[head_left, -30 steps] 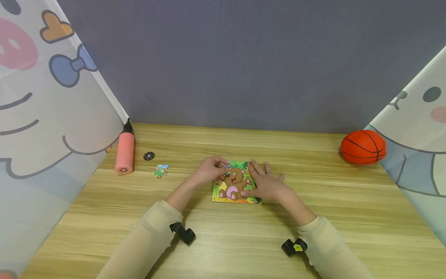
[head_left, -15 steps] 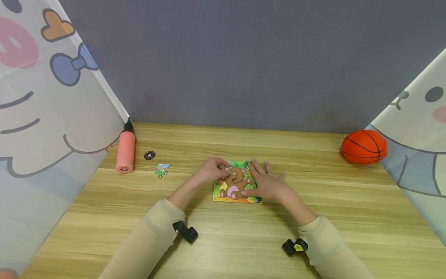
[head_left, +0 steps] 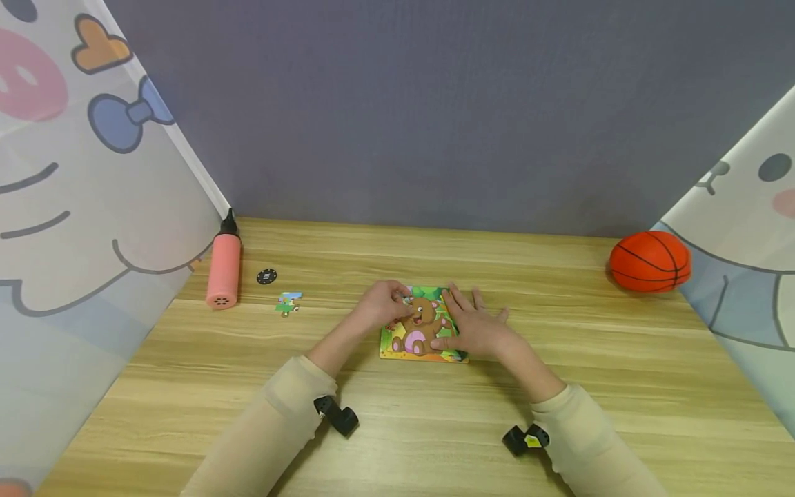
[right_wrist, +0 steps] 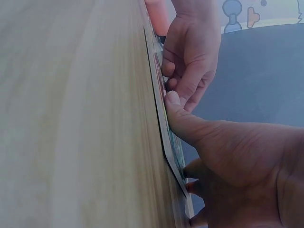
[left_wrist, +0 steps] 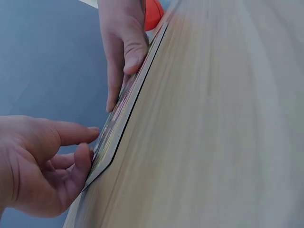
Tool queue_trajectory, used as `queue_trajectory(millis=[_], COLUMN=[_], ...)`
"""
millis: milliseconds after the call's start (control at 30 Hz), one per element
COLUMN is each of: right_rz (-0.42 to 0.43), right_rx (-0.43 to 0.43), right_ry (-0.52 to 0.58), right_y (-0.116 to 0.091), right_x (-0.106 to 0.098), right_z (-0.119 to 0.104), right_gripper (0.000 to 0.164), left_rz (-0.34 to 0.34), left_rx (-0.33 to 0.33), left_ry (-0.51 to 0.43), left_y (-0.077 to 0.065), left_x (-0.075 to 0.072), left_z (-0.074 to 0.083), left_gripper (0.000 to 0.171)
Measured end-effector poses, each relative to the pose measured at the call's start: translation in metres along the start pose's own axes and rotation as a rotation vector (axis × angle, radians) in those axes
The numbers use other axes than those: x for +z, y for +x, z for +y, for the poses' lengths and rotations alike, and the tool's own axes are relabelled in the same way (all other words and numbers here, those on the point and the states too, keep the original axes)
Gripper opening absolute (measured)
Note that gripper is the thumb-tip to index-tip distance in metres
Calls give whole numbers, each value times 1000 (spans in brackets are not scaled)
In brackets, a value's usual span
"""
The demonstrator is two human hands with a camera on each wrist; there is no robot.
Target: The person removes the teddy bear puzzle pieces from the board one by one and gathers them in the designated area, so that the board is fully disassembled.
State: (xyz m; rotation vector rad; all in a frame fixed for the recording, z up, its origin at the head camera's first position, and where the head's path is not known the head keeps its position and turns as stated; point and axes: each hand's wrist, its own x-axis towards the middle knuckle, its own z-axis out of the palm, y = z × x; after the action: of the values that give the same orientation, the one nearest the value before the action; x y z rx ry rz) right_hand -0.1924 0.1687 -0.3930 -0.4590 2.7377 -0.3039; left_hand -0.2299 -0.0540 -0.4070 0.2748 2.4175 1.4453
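A flat jigsaw puzzle (head_left: 417, 336) with a brown bear picture lies on the wooden table. At its upper left corner, the bent thumb and fingers of my left hand (head_left: 386, 304) pinch a small puzzle piece, mostly hidden by the fingers. In the left wrist view these fingertips (left_wrist: 93, 130) come right down to the puzzle's surface. My right hand (head_left: 475, 328) rests on the puzzle's right side, its fingers spread and straight over the edge. Its thumb (right_wrist: 173, 98) lies across the picture. One loose puzzle piece (head_left: 288, 303) lies on the table at the left.
Near the loose piece is a black round chip (head_left: 266, 277). A pink pump (head_left: 224, 269) with a black nozzle lies along the left side of the table. An orange-red toy basketball (head_left: 649, 261) sits at the far right. A grey partition (head_left: 410, 117) rises behind the table (head_left: 428, 435).
My left wrist and forearm have shifted slightly to the right, with the fingers staying at the puzzle's upper left. The right hand keeps its place on the puzzle.
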Motion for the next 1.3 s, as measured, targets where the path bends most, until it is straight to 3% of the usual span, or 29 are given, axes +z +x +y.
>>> queue_trajectory(millis=[167, 567, 967, 1300], right_rz=[-6, -3, -16, -15], right_rx=[1, -12, 0, 8], right_ry=[-5, 7, -6, -8], right_y=[0, 0, 0, 0], right_x=[0, 0, -1, -1], right_z=[0, 1, -1, -1], right_gripper=[110, 109, 109, 109], left_rz=[50, 64, 136, 141], left_rx=[-32, -65, -60, -44], left_ry=[54, 99, -57, -201], left_y=[0, 2, 0, 1], left_x=[6, 7, 7, 5], left_z=[4, 7, 3, 0], left_gripper=[28, 29, 6, 6])
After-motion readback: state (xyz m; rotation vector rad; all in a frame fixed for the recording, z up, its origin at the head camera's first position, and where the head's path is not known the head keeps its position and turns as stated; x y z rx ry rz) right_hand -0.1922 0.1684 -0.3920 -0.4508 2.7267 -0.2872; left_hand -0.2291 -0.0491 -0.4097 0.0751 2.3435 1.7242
